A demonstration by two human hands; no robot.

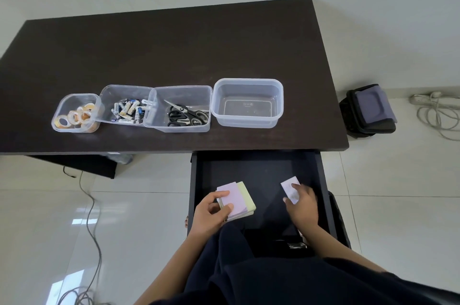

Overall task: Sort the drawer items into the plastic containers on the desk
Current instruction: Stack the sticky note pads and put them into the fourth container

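While gripped: pads [236, 199], both hands.

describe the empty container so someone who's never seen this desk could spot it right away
On the dark desk four clear plastic tubs stand in a row near the front edge. The empty tub is at the right end, slightly apart from the others. Its neighbours hold scissors, batteries and tape rolls; it holds nothing.
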